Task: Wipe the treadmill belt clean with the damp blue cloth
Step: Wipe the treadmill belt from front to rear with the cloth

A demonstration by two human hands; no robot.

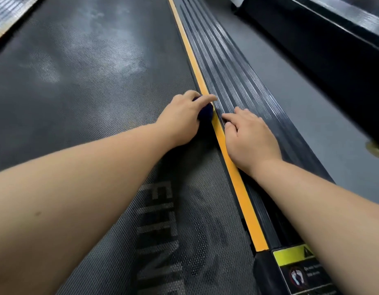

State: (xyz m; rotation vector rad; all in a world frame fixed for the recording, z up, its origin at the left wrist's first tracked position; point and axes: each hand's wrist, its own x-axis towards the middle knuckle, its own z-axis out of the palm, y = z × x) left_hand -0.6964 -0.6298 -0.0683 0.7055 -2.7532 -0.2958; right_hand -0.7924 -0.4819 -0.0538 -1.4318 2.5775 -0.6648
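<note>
Textured grey belt (88, 81), perhaps damp-streaked.

Gym or fitness room, seen low over a treadmill. Textured dark treadmill belt (82, 86) fills the left and centre of the frame, with large printed lettering at lower centre. Ribbed black side rail (233, 67) with a yellow edge strip (190, 58) runs diagonally up the middle. Warning sticker (299, 271) with a foot pictogram sits at lower right. Grey floor (307, 107) and another dark machine base (333, 45) at upper right.
</note>
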